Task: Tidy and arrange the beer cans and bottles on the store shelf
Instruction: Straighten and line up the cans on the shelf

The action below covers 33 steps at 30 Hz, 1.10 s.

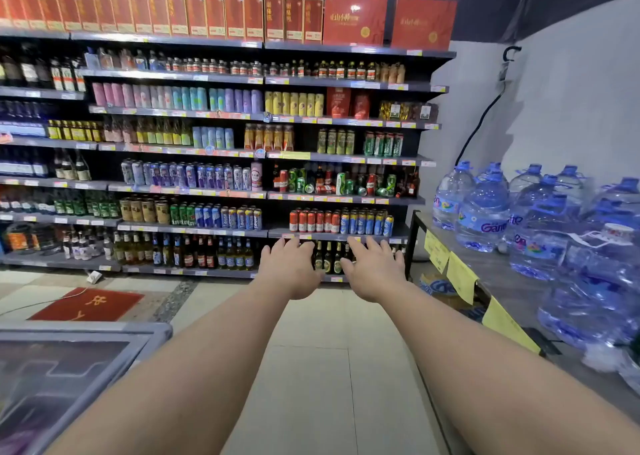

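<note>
A tall store shelf (343, 159) faces me across the aisle. One level on its right half holds jumbled beer cans and bottles (341, 181): red and green cans, some toppled on their sides, with dark bottles behind. Below them stand neat rows of red and blue cans (341, 221), and green beer bottles (329, 258) on the bottom level. Both arms stretch forward, still short of the shelf. My left hand (289, 267) and my right hand (374, 269) are palm down with fingers spread, holding nothing.
A low table (498, 274) on the right carries several large blue water jugs (483, 210) and yellow price tags. A chest freezer (69, 361) stands at the lower left. A red floor mat (88, 304) lies left of the tiled aisle.
</note>
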Motion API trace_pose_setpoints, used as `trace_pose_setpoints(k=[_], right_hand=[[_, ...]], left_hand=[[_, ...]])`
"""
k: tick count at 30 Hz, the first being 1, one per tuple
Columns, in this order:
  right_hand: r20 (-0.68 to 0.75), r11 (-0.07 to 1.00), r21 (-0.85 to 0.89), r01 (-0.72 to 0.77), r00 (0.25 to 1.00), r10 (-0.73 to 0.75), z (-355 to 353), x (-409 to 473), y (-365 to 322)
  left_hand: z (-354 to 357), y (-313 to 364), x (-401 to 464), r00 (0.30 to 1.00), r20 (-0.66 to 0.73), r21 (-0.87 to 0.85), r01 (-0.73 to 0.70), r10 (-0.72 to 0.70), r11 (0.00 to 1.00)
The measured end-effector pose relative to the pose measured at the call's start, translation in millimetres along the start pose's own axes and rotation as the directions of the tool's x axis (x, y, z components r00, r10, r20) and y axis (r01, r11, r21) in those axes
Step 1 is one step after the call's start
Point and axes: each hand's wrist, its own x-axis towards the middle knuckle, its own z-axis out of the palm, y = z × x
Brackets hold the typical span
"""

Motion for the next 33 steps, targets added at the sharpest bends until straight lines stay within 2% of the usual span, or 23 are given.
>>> trace_pose_setpoints(k=[10, 17, 23, 33], right_hand=[[0.004, 0.998, -0.007, -0.057, 0.998, 0.057, 34.5, 104.2, 51.6], [0.015, 0.997, 0.032, -0.076, 0.997, 0.076, 39.3, 249.4, 108.3], [0.020, 0.996, 0.011, -0.085, 0.996, 0.085, 47.4, 365.0, 146.9], [0.020, 0.997, 0.021, -0.070, 0.997, 0.069, 89.4, 576.6, 163.1]], left_hand=[[48.4, 5.5, 108.5, 0.999, 0.011, 0.030, -0.030, 0.030, 0.999], [77.1, 23.3, 259.9, 0.999, 0.021, 0.027, -0.033, 0.033, 0.999], [108.3, 31.6, 373.4, 0.999, -0.026, 0.005, -0.042, 0.042, 0.999], [155.4, -12.1, 585.8, 0.998, -0.024, -0.011, -0.050, 0.050, 0.999]])
